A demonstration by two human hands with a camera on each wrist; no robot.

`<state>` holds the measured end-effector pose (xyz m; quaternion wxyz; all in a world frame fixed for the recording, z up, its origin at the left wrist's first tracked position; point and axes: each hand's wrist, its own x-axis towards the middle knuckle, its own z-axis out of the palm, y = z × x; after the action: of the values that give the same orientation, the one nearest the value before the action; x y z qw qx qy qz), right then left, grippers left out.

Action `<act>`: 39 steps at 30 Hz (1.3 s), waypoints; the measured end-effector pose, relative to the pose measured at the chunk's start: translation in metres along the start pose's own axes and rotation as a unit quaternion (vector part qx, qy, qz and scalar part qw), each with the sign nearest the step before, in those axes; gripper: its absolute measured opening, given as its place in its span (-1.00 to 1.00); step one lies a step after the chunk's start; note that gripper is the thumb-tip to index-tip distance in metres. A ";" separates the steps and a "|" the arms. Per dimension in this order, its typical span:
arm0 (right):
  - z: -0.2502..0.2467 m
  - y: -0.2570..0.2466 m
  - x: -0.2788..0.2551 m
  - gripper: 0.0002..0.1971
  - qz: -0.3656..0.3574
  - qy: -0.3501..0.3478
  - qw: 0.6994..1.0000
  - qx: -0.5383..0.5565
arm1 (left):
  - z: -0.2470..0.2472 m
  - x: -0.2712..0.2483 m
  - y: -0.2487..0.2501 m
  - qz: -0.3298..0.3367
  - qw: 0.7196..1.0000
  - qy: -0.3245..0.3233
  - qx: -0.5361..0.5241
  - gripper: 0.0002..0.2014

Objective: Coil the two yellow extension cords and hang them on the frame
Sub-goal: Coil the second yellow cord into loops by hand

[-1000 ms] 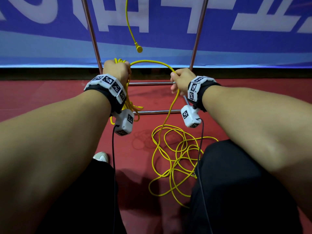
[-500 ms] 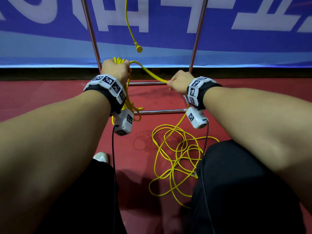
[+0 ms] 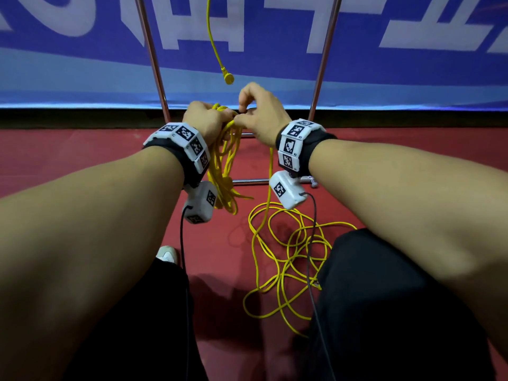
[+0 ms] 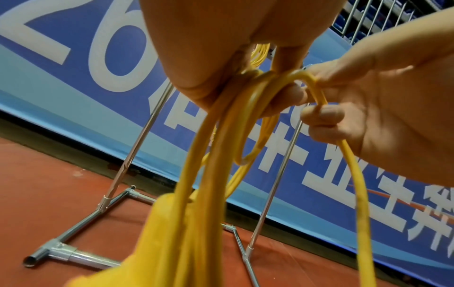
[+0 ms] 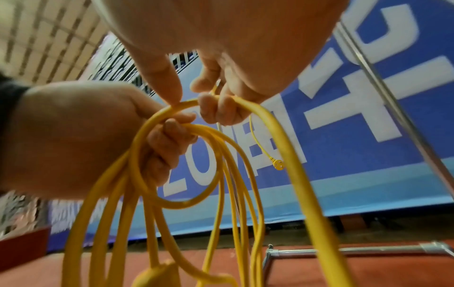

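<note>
Your left hand (image 3: pixel 204 121) grips the gathered coil (image 3: pixel 224 171) of one yellow cord; your right hand (image 3: pixel 262 116) pinches the next loop against it. The uncoiled remainder (image 3: pixel 288 259) lies tangled on the floor at 6 o'clock — a likely snag that could jerk loops loose. A second cord's plug (image 3: pixel 228 77) hangs at 12 o'clock between the frame (image 3: pixel 154 64) uprights.
</note>
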<state>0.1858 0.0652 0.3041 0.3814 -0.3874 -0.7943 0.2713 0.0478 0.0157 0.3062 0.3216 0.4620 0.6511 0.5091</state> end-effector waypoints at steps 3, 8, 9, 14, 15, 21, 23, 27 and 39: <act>0.000 0.005 0.002 -0.75 0.007 0.012 1.000 0.017 | 0.001 -0.004 0.003 -0.005 1.000 -0.008 -0.005 -0.77; -0.001 0.014 0.004 -0.74 -0.002 0.038 0.999 0.039 | 0.004 -0.004 0.006 -0.003 1.000 0.000 0.018 -0.76; -0.003 0.013 0.003 -0.72 -0.003 0.041 0.999 0.028 | 0.003 -0.005 0.007 -0.003 1.000 0.005 0.020 -0.77; -0.004 0.023 0.000 -0.56 0.081 -0.026 0.996 -0.002 | 0.004 -0.004 0.009 0.019 0.999 0.026 0.028 -0.75; -0.005 0.025 -0.001 -0.51 0.104 -0.059 0.993 -0.024 | 0.004 -0.003 0.009 0.024 0.999 0.032 0.030 -0.75; -0.018 0.042 -0.004 -0.53 0.241 -0.095 0.964 0.051 | -0.004 0.004 0.007 0.017 0.997 0.069 0.005 -0.68; -0.026 0.042 -0.002 -0.57 0.253 -0.070 0.963 0.051 | -0.004 0.003 0.006 0.011 0.998 0.055 -0.003 -0.69; -0.036 0.045 0.003 -0.65 0.186 -0.008 0.982 -0.024 | 0.000 -0.002 0.005 -0.019 1.000 0.013 -0.013 -0.74; -0.004 0.021 0.004 -0.75 0.037 -0.016 0.999 0.009 | 0.014 -0.009 0.006 -0.044 0.998 0.000 0.047 -0.52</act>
<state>0.1965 0.0805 0.2924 0.3618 -0.4086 -0.7829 0.2987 0.0648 0.0128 0.3077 0.3212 0.4474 0.6943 0.4633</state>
